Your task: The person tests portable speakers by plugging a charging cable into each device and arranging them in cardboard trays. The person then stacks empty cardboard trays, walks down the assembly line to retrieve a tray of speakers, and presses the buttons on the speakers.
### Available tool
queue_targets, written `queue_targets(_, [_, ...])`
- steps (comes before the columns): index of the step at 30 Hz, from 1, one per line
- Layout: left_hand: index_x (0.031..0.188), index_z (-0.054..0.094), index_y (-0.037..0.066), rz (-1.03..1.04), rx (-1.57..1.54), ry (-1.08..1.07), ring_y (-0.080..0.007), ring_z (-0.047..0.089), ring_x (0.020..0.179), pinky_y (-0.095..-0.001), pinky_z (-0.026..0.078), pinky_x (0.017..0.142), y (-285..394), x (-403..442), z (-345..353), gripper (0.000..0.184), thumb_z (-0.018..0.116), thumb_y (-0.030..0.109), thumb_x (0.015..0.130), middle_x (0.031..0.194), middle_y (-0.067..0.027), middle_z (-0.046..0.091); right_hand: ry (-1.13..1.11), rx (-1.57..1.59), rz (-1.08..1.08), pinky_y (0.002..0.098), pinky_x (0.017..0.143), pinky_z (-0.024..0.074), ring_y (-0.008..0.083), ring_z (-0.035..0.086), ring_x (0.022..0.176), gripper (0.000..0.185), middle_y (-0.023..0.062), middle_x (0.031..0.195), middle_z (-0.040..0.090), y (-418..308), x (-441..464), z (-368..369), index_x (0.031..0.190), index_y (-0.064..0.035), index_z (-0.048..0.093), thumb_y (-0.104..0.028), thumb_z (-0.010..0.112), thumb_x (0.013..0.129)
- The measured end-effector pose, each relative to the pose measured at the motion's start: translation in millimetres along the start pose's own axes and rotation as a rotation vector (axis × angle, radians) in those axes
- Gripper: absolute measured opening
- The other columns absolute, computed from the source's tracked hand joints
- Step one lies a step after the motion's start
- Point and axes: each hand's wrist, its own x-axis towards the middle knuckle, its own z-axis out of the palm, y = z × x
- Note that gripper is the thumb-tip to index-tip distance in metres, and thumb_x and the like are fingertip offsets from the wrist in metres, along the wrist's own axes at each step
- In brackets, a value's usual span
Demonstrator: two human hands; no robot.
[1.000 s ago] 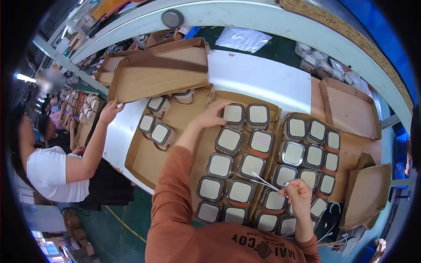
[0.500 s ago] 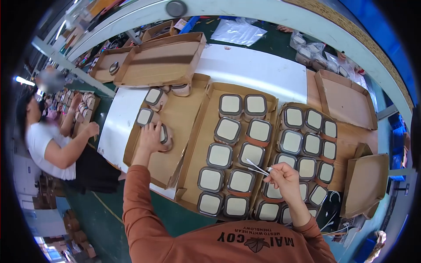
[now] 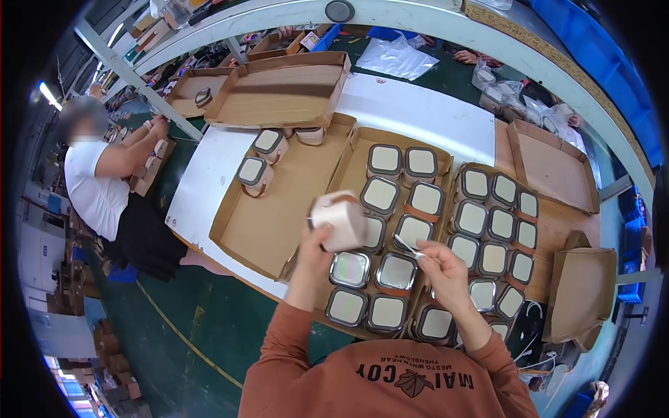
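Observation:
My left hand [image 3: 315, 256] is closed around a small cream rounded box with a brown strap [image 3: 343, 224]. Motion blurs this box, which is raised and tilted above the middle cardboard tray [image 3: 343, 166]. Between the fingers of my right hand [image 3: 444, 273] are thin white sticks [image 3: 405, 245], pointing up and left; their exact kind is unclear. Below both hands, rows of similar boxes [image 3: 380, 195] with pale square tops and dark rims stand in the middle tray. More of them [image 3: 472, 217] fill the right tray. Two such boxes [image 3: 255, 174] stand in the left tray [image 3: 254, 223].
Another tray [image 3: 279, 90] overlaps the left tray's back end. Open cardboard trays [image 3: 554, 164] lie at the right. A metal shelf beam [image 3: 272, 35] crosses above the table. Another person [image 3: 104, 167] works at the left. Bagged items [image 3: 512, 97] lie at the back.
My left hand has lifted a box out of the left tray and brought it right, over the middle tray. The right hand still holds the white sticks. My view has shifted left.

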Motion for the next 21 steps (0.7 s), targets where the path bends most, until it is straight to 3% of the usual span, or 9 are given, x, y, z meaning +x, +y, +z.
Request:
queue_targets(2, [0.132,0.035,0.005,-0.087,-0.044,-0.115,-0.0266,0.05,0.115,-0.0425,0.04,0.099,-17.8,-21.1,34.2,0.075,0.069,0.029,0.07,0.124,-0.0106,0.05,-0.003,0.003,-0.106,0.0166,0.049,0.0392,0.0021,0.047,0.053,0.006,0.01,0.113,0.052,-3.3,6.9,11.0,0.091,-0.0008,0.058,-0.005,0.055,0.087])
queue_targets(3, [0.132,0.035,0.004,-0.114,-0.157,-0.163,-0.0237,0.052,0.11,-0.0387,0.044,0.094,-27.7,-26.6,45.6,0.068,0.064,0.013,0.071,0.119,-0.0087,0.052,0.003,-0.003,-0.111,0.0166,0.049,0.0392,0.0021,0.047,0.053,0.006,0.01,0.113,0.052,-7.3,3.8,15.8,0.091,-0.0008,0.058,-0.005,0.055,0.087])
queue_targets(7, [0.138,0.029,0.012,-0.101,-0.154,-0.229,-0.024,0.049,0.113,-0.0377,0.044,0.095,-41.7,-34.1,68.1,0.078,0.067,0.013,0.07,0.124,-0.0083,0.047,-0.097,-0.155,-0.229,0.0214,0.054,0.0456,0.0082,0.055,0.061,0.008,0.0084,0.106,0.055,-15.0,-17.2,17.9,0.089,-0.0008,0.059,-0.006,0.061,0.083])
queue_targets(9, [0.139,0.028,0.015,-0.11,-0.118,-0.236,-0.0243,0.048,0.114,-0.0375,0.043,0.095,-42.8,-38.1,74.6,0.08,0.067,0.013,0.069,0.125,-0.0082,0.045,-0.307,-0.332,-0.623,0.0268,0.059,0.049,0.0171,0.06,0.068,0.01,0.0123,0.102,0.058,-18.4,-25.0,23.0,0.088,-0.0011,0.06,-0.006,0.063,0.08])
queue_targets(12, [0.139,0.027,0.017,-0.16,-0.094,-0.255,-0.0253,0.047,0.117,-0.0385,0.043,0.096,-45.9,-43.7,80.2,0.08,0.067,0.014,0.07,0.127,-0.0082,0.044,-0.331,-0.435,-0.804,0.0314,0.066,0.0504,0.024,0.063,0.075,0.012,0.0158,0.098,0.061,-18.5,-32.9,30.0,0.089,-0.0014,0.062,-0.006,0.064,0.079])
queue_targets(13, [0.139,0.027,0.017,-0.161,-0.09,-0.254,-0.0253,0.047,0.117,-0.0385,0.043,0.096,-48.6,-43.8,78.0,0.08,0.067,0.014,0.07,0.127,-0.0082,0.044,-0.329,-0.432,-0.804,0.0314,0.066,0.0504,0.024,0.063,0.075,0.012,0.0158,0.098,0.061,-21.2,-34.5,27.0,0.089,-0.0014,0.062,-0.006,0.064,0.079])
queue_targets(15, [0.141,0.025,0.015,-0.222,-0.357,-0.323,-0.0255,0.047,0.118,-0.0405,0.043,0.096,-53.8,-42.5,74.0,0.079,0.066,0.015,0.072,0.13,-0.0088,0.043,-0.073,-0.367,-0.538,0.0314,0.07,0.0497,0.023,0.063,0.081,0.011,0.016,0.097,0.063,-31.9,-37.8,14.4,0.089,-0.0014,0.063,-0.006,0.063,0.079])
queue_targets(16, [0.142,0.023,0.015,-0.207,-0.295,-0.338,-0.0259,0.047,0.118,-0.0418,0.042,0.097,-52.5,-43.9,74.0,0.08,0.067,0.021,0.075,0.133,-0.0095,0.042,0.005,-0.349,-0.452,0.0307,0.07,0.0497,0.0232,0.063,0.083,0.012,0.0158,0.096,0.063,-37.8,-35.4,9.9,0.09,-0.0002,0.063,-0.005,0.062,0.079])
queue_targets(21, [0.143,0.018,0.017,-0.272,-0.415,-0.398,-0.0266,0.047,0.119,-0.0422,0.042,0.097,-51.4,-46.8,82.8,0.091,0.074,0.03,0.072,0.133,-0.0116,0.042,0.119,-0.429,-0.512,0.0341,0.065,0.0497,0.0275,0.063,0.082,0.011,0.0161,0.091,0.064,-31.1,-24.2,8.0,0.086,-0.0008,0.064,-0.008,0.066,0.077])
